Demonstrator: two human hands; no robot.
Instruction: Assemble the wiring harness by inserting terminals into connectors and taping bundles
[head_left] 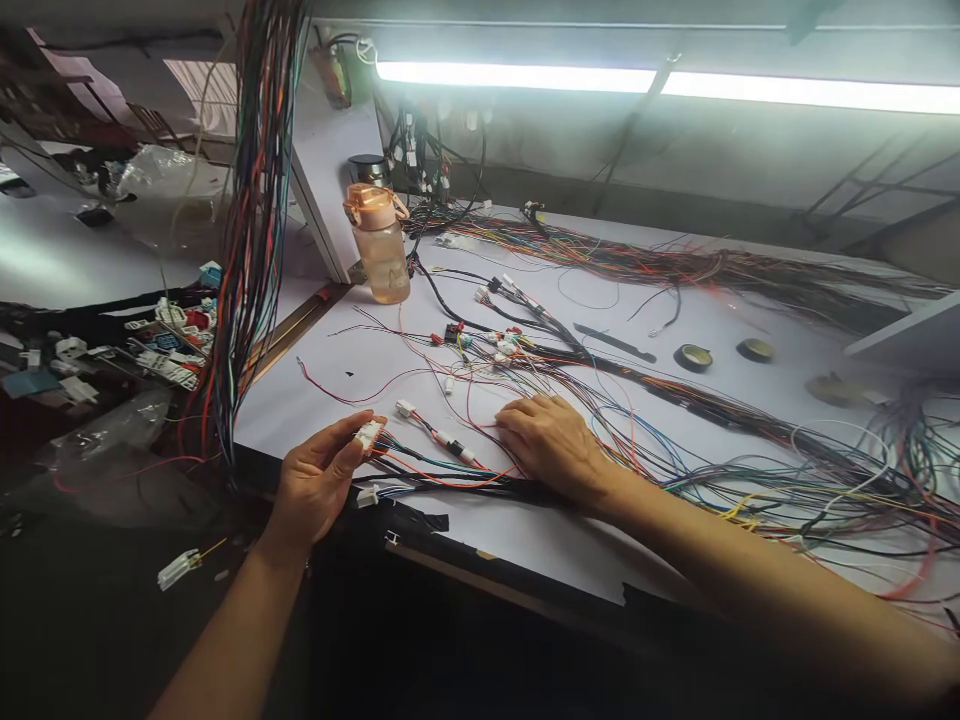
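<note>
Near the table's front left edge, my left hand [319,475] pinches a white connector [367,435] between thumb and fingers. Several thin wires [427,461] in green, orange and black run from this connector toward the right. My right hand [551,445] rests low over the wire bundle, its fingers curled and pressed together. A thin red wire [472,412] runs into its fingertips, which are partly hidden. Between the hands lie a small white connector [405,408] on a red and black lead, and a white plug [367,496] close to the table edge.
A peach water bottle [381,250] stands at the back left. Tape rolls [693,357] and a dark flat strip [615,343] lie toward the right. A thick wire bundle [259,200] hangs at left. More harnesses [637,258] cross the back. A tube light [517,76] is overhead.
</note>
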